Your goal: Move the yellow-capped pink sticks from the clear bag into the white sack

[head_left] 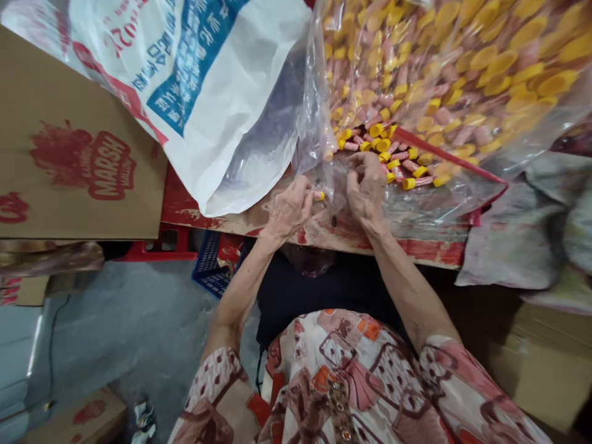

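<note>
My left hand (290, 208) is closed at the table's front edge, thumb and fingers pinching a small pink-patterned tube with a yellow cap (319, 195). To its right, my right hand (369, 188) is curled beside the loose pile of capped tubes (383, 145), its fingers bent inward; what they hold, if anything, is hidden. The pile spills from the mouth of a large clear plastic bag (444, 80) packed with more of these pieces. This bag has a red strip (451, 154) along its opening.
A white printed sack (240, 80) with a clear liner lies left of my hands on the worn red table (430, 250). Farther left stands a cardboard box (55, 80). A blue basket (210, 265) is below the table edge, and whitish bags (513, 246) lie at the right.
</note>
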The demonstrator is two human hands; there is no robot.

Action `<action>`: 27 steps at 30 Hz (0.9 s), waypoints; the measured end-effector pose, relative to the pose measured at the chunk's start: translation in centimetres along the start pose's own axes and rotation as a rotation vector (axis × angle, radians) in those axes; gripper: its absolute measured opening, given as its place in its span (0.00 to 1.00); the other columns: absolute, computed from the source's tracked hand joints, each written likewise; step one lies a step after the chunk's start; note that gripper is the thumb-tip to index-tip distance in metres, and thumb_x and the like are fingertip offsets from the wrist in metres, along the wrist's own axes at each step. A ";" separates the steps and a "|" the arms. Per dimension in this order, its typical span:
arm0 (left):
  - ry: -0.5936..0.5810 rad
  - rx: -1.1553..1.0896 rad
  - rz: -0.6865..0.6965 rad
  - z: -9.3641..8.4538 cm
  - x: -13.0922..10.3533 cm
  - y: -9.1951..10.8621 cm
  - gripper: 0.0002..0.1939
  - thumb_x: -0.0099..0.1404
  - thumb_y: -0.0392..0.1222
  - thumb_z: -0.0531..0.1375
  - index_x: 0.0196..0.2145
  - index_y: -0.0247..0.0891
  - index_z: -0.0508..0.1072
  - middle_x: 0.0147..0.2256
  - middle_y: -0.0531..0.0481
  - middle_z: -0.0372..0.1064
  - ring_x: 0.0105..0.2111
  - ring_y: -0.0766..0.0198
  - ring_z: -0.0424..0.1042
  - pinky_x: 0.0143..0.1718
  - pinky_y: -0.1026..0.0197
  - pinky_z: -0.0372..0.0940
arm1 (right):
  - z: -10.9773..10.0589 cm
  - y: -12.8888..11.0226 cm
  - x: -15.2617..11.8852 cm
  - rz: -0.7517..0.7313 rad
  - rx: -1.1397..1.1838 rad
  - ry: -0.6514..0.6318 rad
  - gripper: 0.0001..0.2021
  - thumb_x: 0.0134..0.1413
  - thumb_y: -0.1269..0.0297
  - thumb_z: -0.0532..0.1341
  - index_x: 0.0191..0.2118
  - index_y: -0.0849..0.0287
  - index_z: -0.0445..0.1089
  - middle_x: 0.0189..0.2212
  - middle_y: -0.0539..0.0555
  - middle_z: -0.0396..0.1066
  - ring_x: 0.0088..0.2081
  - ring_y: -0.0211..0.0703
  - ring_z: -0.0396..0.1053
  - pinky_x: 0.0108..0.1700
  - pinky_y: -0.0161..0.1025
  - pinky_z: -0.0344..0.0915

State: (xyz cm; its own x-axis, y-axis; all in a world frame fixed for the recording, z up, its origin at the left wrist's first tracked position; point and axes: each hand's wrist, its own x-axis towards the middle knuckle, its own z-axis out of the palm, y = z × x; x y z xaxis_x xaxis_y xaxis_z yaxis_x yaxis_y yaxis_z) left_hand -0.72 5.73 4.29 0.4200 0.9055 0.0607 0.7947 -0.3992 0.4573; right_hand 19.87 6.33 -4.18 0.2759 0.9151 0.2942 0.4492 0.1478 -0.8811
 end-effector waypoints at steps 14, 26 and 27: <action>-0.166 0.189 0.067 -0.3 3.0 1.7 0.08 0.77 0.34 0.60 0.52 0.38 0.75 0.44 0.43 0.77 0.43 0.51 0.79 0.47 0.55 0.69 | 1.8 2.6 -0.2 -0.013 -0.080 -0.019 0.16 0.71 0.71 0.53 0.53 0.49 0.73 0.51 0.64 0.75 0.56 0.63 0.72 0.62 0.62 0.71; -0.121 0.094 0.006 0.4 2.2 1.8 0.07 0.76 0.36 0.62 0.50 0.41 0.76 0.41 0.46 0.78 0.39 0.52 0.78 0.43 0.55 0.68 | 2.7 2.7 0.0 -0.036 -0.065 0.015 0.12 0.68 0.72 0.52 0.45 0.51 0.71 0.48 0.62 0.75 0.52 0.58 0.72 0.59 0.56 0.71; -0.135 0.097 -0.013 0.3 2.1 1.9 0.07 0.76 0.36 0.63 0.50 0.41 0.76 0.39 0.47 0.78 0.38 0.52 0.78 0.43 0.55 0.68 | 2.7 2.6 0.0 -0.039 -0.062 0.008 0.12 0.69 0.71 0.52 0.45 0.52 0.71 0.47 0.62 0.75 0.51 0.57 0.72 0.59 0.55 0.71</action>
State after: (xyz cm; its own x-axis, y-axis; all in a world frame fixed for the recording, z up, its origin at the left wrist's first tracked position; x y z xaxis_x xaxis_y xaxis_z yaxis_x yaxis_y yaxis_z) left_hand 1.76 6.82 5.01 0.4590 0.8859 -0.0674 0.8363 -0.4052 0.3695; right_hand 18.78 7.71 -7.45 0.2637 0.9059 0.3313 0.5114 0.1599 -0.8443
